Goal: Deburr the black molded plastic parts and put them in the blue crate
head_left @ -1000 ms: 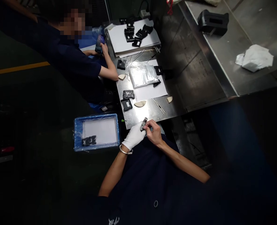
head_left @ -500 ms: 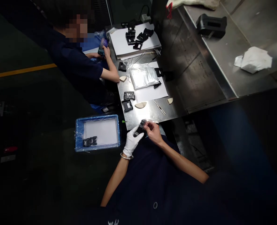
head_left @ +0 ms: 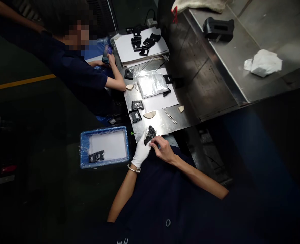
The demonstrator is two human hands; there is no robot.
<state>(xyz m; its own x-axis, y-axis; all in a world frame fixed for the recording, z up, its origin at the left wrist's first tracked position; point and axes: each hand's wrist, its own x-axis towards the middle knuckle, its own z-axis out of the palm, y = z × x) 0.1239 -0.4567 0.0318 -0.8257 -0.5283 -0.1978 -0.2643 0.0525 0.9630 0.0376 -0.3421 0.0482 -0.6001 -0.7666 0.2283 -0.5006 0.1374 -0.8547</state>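
Observation:
My left hand (head_left: 141, 151), in a white glove, is closed on a black plastic part (head_left: 150, 135) that looks wrapped in clear film. It holds the part tilted, just off the table's near edge. My bare right hand (head_left: 163, 149) is pinched at the part's lower right corner. What sits between its fingertips is too small to tell. Beyond the hands, a wrapped black part (head_left: 137, 105) and another black part (head_left: 135, 116) lie on the metal table (head_left: 160, 126), close to a beige rounded piece (head_left: 150, 115).
A blue bin (head_left: 104, 165) at the left holds wrapped black parts. Tweezers (head_left: 170, 117) and a silvery plastic bag (head_left: 152, 83) lie on the table. More black parts rest on a white stack (head_left: 124, 51). At the left, a co-worker (head_left: 81, 73) holds a phone. A metal shelf (head_left: 243, 61) stands right.
The black part has turned, so its broad side shows now. My right hand has slid from the part's upper end to its lower corner. The whole view has shifted slightly.

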